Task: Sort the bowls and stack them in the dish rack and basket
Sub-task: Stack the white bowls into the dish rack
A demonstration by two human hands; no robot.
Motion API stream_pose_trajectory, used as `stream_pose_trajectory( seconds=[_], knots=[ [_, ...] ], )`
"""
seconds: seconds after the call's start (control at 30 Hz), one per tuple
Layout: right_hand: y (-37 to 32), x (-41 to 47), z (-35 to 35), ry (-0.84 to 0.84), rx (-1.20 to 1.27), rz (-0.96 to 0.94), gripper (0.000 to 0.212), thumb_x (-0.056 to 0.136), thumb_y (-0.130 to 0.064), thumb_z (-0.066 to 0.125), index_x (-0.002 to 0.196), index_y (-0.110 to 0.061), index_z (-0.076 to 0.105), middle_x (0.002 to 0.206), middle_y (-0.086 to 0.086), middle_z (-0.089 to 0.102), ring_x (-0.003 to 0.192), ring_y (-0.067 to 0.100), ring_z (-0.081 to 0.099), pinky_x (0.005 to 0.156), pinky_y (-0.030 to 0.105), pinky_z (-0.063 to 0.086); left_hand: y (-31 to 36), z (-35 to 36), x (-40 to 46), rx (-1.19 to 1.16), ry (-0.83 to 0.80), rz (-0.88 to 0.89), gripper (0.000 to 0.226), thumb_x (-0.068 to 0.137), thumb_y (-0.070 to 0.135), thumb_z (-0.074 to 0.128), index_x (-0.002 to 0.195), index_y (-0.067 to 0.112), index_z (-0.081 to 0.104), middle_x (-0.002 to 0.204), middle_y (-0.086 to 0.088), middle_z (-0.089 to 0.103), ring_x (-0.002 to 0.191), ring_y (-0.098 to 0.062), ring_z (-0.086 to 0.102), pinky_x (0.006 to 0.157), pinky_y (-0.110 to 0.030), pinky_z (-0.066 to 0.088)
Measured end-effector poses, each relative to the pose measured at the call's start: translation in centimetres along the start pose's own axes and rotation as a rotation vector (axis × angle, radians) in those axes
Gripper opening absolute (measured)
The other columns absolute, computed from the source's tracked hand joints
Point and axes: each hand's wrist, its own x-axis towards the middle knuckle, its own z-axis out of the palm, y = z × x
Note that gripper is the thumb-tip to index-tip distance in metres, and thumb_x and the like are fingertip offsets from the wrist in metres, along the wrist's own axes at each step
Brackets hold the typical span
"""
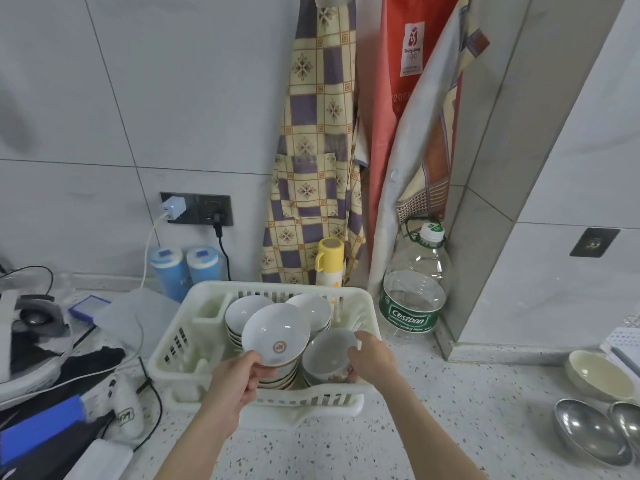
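Head view — both hands' fingers grip bowls: left hand the emblem bowl, right hand the white bowl.

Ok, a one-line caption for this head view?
Left hand tilts a crested bowl over stacks in the white dish rack; right hand grips a neighbouring bowl.

White bowl with red emblem, cream dish rack, purple-yellow checked apron.

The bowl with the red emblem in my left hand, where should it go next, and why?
Probably lower it onto the stack right beneath it. Your left hand pinches the emblem bowl tilted just above a stack of similar bowls in the dish rack, while your right hand holds the bowl beside it, so that stack looks free.
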Motion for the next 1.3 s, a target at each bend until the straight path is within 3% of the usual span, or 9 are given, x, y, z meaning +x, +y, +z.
stream_pose_trajectory(
  seconds=[0.13, 0.27, 0.47, 0.73, 1.03, 1.17, 1.3],
  knots=[
    [0.3, 0.4, 0.8, -0.006, -0.033, 0.030, 0.044, 0.095, -0.020, 0.040, 0.139, -0.022, 0.046, 0.120, 0.004, 0.064, 0.091, 0.021, 0.057, 0.073, 0.028, 0.043, -0.1, 0.1, 0.6, 0.018, -0.003, -0.013, 0.015, 0.089, 0.009, 0.056, 0.092, -0.003, 0.065, 0.078, -0.020, 0.075, 0.042, -0.008, 0.029, 0.033, -0.017, 0.022],
    [0.5, 0.5, 1.4, 0.002, -0.147, 0.009, 0.042, 0.097, -0.020, 0.037, 0.139, -0.020, 0.046, 0.129, 0.003, 0.059, 0.109, 0.023, 0.060, 0.075, 0.028, 0.041, -0.3, 0.3, 1.0, 0.025, -0.018, -0.021, 0.015, 0.088, 0.007, 0.055, 0.092, -0.003, 0.065, 0.078, -0.019, 0.076, 0.042, -0.008, 0.027, 0.032, -0.017, 0.021],
    [0.9, 0.8, 1.7, 0.016, -0.188, 0.026, 0.034, 0.096, -0.015, 0.038, 0.127, -0.016, 0.053, 0.109, 0.003, 0.067, 0.093, 0.020, 0.064, 0.069, 0.026, 0.043, -0.4, 0.8, 1.1, 0.049, -0.028, -0.023, 0.015, 0.088, 0.007, 0.055, 0.085, -0.003, 0.066, 0.078, -0.020, 0.075, 0.041, -0.008, 0.025, 0.034, -0.017, 0.019],
    [0.7, 1.3, 2.2, -0.020, -0.361, 0.068, 0.030, 0.098, -0.024, 0.046, 0.128, -0.020, 0.052, 0.120, 0.001, 0.063, 0.108, 0.020, 0.062, 0.076, 0.027, 0.044, -0.4, 1.9, 1.2, 0.088, -0.040, -0.021, 0.013, 0.088, 0.006, 0.056, 0.089, 0.000, 0.068, 0.077, -0.018, 0.076, 0.043, -0.008, 0.027, 0.036, -0.017, 0.021],
    [0.5, 1.6, 3.0, 0.019, -0.473, 0.080, 0.027, 0.097, -0.023, 0.051, 0.123, -0.019, 0.058, 0.117, -0.001, 0.064, 0.107, 0.017, 0.064, 0.081, 0.026, 0.049, -0.5, 2.2, 1.0, 0.107, -0.040, -0.023, 0.016, 0.090, 0.007, 0.055, 0.089, -0.003, 0.068, 0.077, -0.018, 0.076, 0.044, -0.009, 0.026, 0.038, -0.018, 0.021],
    [0.5, 1.5, 2.8, 0.025, -0.397, 0.054, 0.026, 0.099, -0.024, 0.045, 0.122, -0.016, 0.053, 0.116, 0.000, 0.064, 0.105, 0.019, 0.064, 0.080, 0.028, 0.049, -0.3, 2.0, 1.1, 0.157, -0.057, -0.014, 0.017, 0.090, 0.007, 0.054, 0.088, -0.002, 0.069, 0.076, -0.016, 0.076, 0.042, -0.008, 0.027, 0.038, -0.017, 0.021],
    [1.4, 1.4, 2.0, 0.103, -0.029, 0.024, 0.020, 0.098, -0.023, 0.036, 0.092, -0.015, 0.053, 0.088, 0.004, 0.063, 0.075, 0.021, 0.056, 0.066, 0.030, 0.045, 0.2, 1.9, 1.6, 0.269, -0.084, 0.002, 0.018, 0.090, 0.010, 0.054, 0.090, 0.001, 0.069, 0.074, -0.015, 0.076, 0.039, -0.007, 0.027, 0.040, -0.019, 0.020]
  ],
)
